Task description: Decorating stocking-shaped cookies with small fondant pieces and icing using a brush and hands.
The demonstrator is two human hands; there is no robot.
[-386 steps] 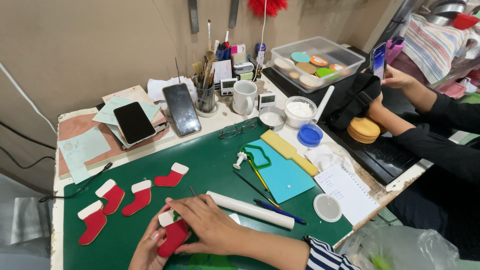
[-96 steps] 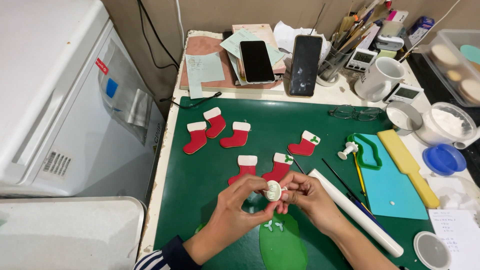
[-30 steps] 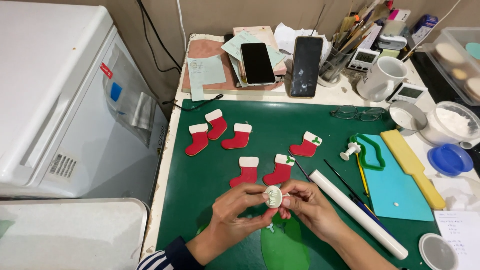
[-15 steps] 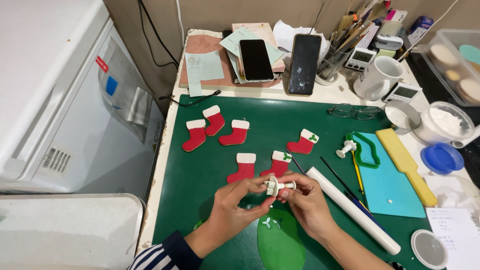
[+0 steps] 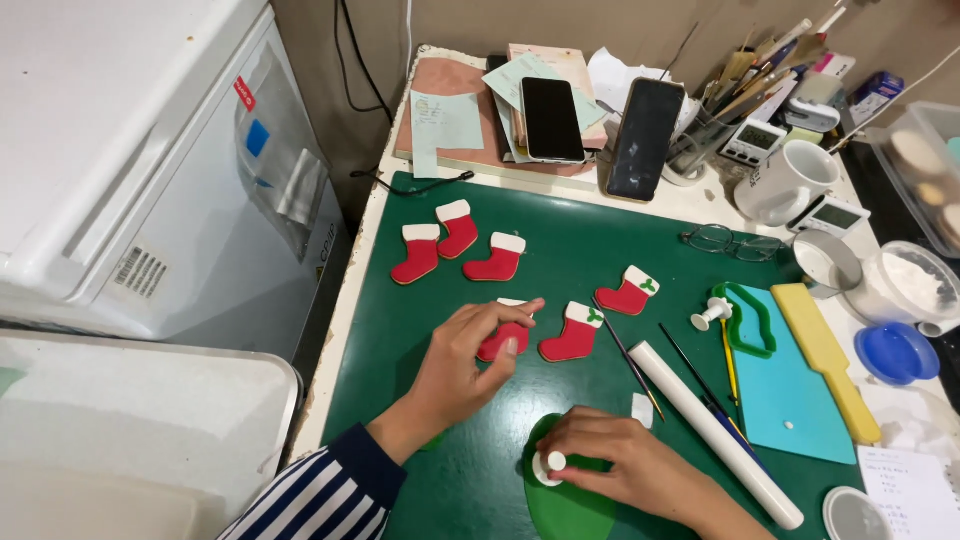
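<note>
Red stocking cookie (image 5: 503, 338) under left hand (image 5: 462, 357) fingertips; right hand (image 5: 612, 461) grip clamps white plunger cutter (image 5: 548, 466).

A cutting mat (image 5: 600, 260) covers the surface. Three stocking cookies (image 5: 455, 245) lie near its far left corner; three more sit mid-mat, the left hand (image 5: 470, 355) resting on one. Nearer, the right hand (image 5: 625, 465) presses a small cutter (image 5: 548, 466) on rolled icing (image 5: 560, 505). A rolling pin (image 5: 715, 435) lies to their right.
</note>
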